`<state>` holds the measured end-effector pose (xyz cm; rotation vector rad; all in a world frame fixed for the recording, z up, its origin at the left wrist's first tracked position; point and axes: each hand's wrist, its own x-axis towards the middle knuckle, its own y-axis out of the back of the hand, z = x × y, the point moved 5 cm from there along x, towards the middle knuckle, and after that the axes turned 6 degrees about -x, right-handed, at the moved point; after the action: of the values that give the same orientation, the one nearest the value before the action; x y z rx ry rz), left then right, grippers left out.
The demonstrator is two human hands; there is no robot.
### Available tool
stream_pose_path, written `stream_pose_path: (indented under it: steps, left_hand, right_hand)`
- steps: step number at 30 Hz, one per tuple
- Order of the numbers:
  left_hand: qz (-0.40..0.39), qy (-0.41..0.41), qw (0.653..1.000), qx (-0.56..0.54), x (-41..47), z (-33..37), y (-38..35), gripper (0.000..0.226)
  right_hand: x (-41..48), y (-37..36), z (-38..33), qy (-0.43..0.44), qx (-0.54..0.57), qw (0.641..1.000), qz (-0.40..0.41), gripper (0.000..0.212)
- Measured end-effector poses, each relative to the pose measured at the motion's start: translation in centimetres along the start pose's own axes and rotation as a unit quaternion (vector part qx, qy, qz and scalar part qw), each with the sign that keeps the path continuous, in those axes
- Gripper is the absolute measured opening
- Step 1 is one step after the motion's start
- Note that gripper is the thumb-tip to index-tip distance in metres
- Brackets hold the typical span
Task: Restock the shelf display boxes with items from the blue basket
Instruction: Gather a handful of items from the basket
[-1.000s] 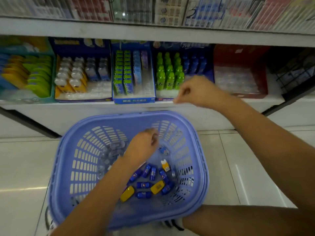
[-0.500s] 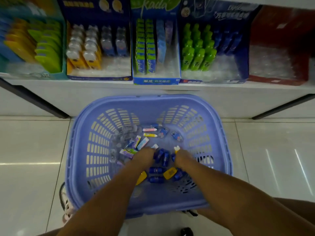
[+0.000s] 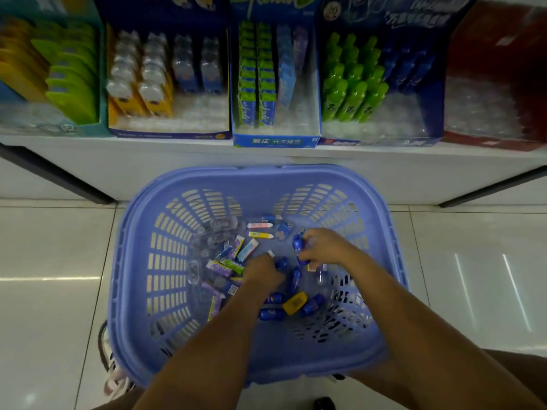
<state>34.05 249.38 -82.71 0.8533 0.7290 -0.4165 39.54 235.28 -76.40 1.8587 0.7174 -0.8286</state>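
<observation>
White shelf point(image 3: 266, 156) runs across 12 o'clock with a row of part-filled cardboard display boxes point(image 3: 275, 140) on it. Blue slotted plastic basket point(image 3: 266, 176) sits at 6 o'clock from the shelf, mid-frame. Both my hands are inside it. My right hand point(image 3: 322, 247) is at 2 o'clock on the basket floor, fingers curled round small blue capsule-shaped items point(image 3: 297, 242). My left hand point(image 3: 262, 270) is at centre, fingers bent down into the pile; can't tell if it's gripping anything. Yellow capsule point(image 3: 294, 303) lies loose at 5.

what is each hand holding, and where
Right hand grips small blue items, fingers round their bodies. Left hand is curled down in the blue basket; its hold cannot be told.
</observation>
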Motion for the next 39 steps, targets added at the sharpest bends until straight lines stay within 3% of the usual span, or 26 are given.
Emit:
stream_pose_path:
  steps: [1,4,9,13,18,26,36,39]
  left_hand:
    - [0.01,-0.009,0.999,-0.047,-0.1,0.3,0.5,0.015]
    - [0.041,-0.044,0.976,-0.211,-0.6,2.0,2.9,0.039]
    - [0.049,-0.119,0.895,-0.428,-4.3,6.9,8.2,0.014]
    - [0.054,-0.196,0.862,-0.464,-8.0,10.7,11.8,0.015]
    - [0.066,-0.252,0.833,-0.487,-11.1,14.8,14.8,0.011]
    - [0.051,-0.248,0.787,-0.562,-11.6,17.5,15.9,0.007]
    - [0.0,-0.239,0.732,-0.638,-10.6,18.0,15.3,0.014]
    - [-0.013,-0.237,0.718,-0.654,-10.6,18.1,15.2,0.015]
  right_hand:
    - [-1.0,1.3,-0.5,0.023,0.036,0.999,0.013,0.022]
    - [-4.0,4.8,-1.2,0.062,0.144,0.986,0.063,0.023]
    - [-10.3,10.6,-2.2,0.167,0.275,0.931,0.171,0.033]
    - [-14.3,15.5,-2.1,0.247,0.34,0.862,0.282,0.022]
    - [-14.9,22.6,-1.0,0.236,0.303,0.811,0.44,0.024]
    - [-8.7,28.6,-2.8,0.147,0.06,0.872,0.462,0.04]
    - [-7.8,29.2,-4.7,0.125,-0.079,0.89,0.431,0.049]
    - [-7.8,29.0,-5.3,0.124,-0.12,0.889,0.425,0.036]
